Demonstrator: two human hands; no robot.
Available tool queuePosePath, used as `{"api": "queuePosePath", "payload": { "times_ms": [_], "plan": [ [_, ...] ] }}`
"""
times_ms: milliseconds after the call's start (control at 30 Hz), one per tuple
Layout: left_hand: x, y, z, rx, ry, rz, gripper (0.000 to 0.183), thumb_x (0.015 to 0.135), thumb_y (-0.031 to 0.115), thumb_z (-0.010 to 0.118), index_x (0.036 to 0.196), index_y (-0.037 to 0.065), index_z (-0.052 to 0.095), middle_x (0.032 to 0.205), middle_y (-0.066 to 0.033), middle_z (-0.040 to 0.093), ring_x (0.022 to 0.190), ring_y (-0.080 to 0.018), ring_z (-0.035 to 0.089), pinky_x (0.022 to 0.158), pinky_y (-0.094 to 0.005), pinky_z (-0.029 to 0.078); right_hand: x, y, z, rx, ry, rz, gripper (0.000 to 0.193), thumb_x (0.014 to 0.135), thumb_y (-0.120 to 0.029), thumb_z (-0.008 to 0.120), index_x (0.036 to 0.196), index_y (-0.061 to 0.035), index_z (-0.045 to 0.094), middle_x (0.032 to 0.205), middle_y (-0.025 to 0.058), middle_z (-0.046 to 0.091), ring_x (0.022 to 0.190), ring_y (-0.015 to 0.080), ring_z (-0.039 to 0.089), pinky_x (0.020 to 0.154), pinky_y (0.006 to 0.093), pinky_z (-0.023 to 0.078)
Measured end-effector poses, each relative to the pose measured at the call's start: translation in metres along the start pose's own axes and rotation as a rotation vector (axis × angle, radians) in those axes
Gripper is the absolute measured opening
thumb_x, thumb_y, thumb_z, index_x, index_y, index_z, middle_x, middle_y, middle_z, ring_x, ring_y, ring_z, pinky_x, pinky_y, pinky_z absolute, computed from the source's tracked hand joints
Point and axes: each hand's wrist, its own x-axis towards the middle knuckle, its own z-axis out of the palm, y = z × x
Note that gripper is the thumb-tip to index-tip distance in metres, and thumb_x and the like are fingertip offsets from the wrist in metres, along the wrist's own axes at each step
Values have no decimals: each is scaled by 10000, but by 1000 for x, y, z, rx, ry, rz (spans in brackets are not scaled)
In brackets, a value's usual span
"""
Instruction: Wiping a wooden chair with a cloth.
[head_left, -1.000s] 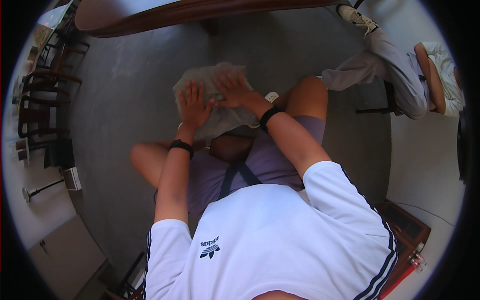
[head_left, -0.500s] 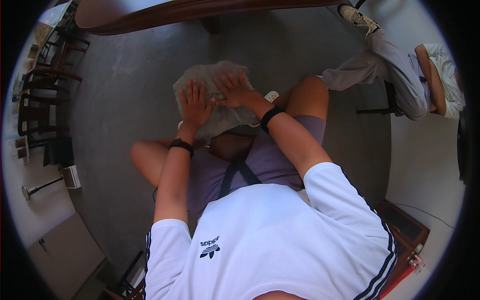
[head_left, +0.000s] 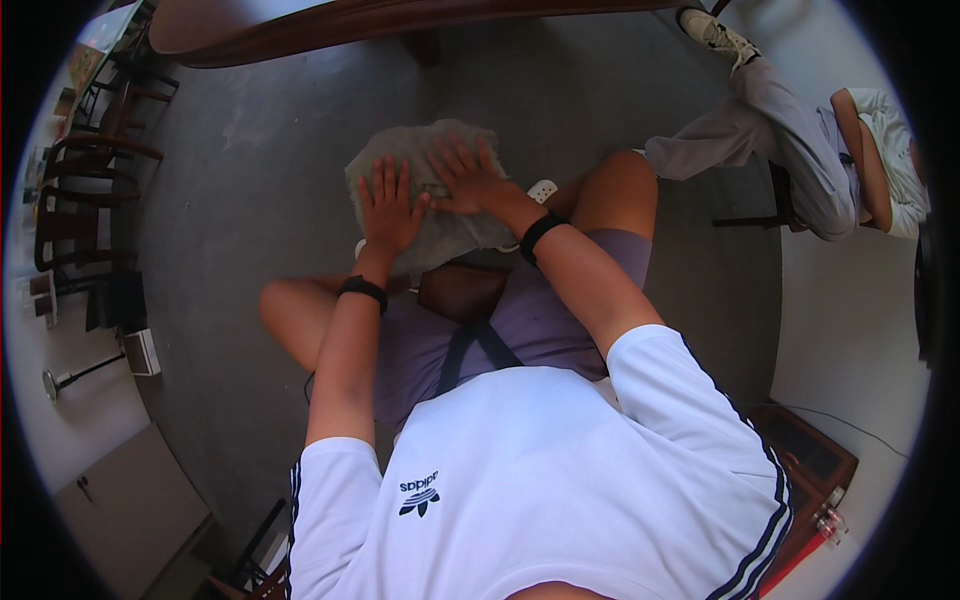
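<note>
Grey fuzzy cloth [head_left: 447,237] — under bare L hand [head_left: 391,212] & R hand [head_left: 470,183]; brown curved wooden table [head_left: 330,31] beyond; dark wooden chairs [head_left: 72,226] — far L.

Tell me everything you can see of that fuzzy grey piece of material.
The grey piece looks soft and fuzzy, perhaps felt or fleece, with an uneven outline and slight wrinkles. It is spread fairly flat in front of the person, with a white shoe by its right side. The left hand and right hand lie palm down on it, hiding parts. What directly supports it is hidden.

Gray floor [head_left: 250,200] bears wooden table [head_left: 300,38], chairs [head_left: 70,230]; support under cloth [head_left: 445,235] hidden.
</note>
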Motion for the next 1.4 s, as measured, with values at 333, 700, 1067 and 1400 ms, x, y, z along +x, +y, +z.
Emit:
{"api": "queuePosePath", "payload": {
  "times_ms": [333,700,1067,1400],
  "plan": [
    [-1,1,-1,24,-2,-11,693,996,522,310,1529,93,197,1606,-137,77,1490,-285,-16,1163,-535,-42,-1,-2,-1,2,2,0,897,907,-675,369,1552,-150,34,1607,45,-157,1465,267,-193,1169,574,18],
    [-2,3,4,47,11,-20,697,994,529,311,1527,93,206,1605,-136,88,1490,-288,-1,1160,-548,-31,3,0,10,9,60,-20,885,909,-706,283,1552,-143,50,1614,101,-72,1474,291,-148,1147,581,-98],
    [-5,3,7,44,54,-3,685,996,521,306,1523,92,222,1601,-143,105,1489,-298,25,1158,-559,-13,0,-2,8,23,30,-14,871,917,-700,274,1552,-149,45,1614,96,-78,1474,286,-149,1147,574,-110],
    [-5,6,4,53,-67,-32,705,998,534,273,1539,99,149,1611,-134,25,1489,-291,-46,1158,-560,-30,-3,-4,5,-6,1,-13,856,927,-683,263,1551,-145,31,1613,93,-91,1473,283,-155,1149,577,-102]
  ]
}}
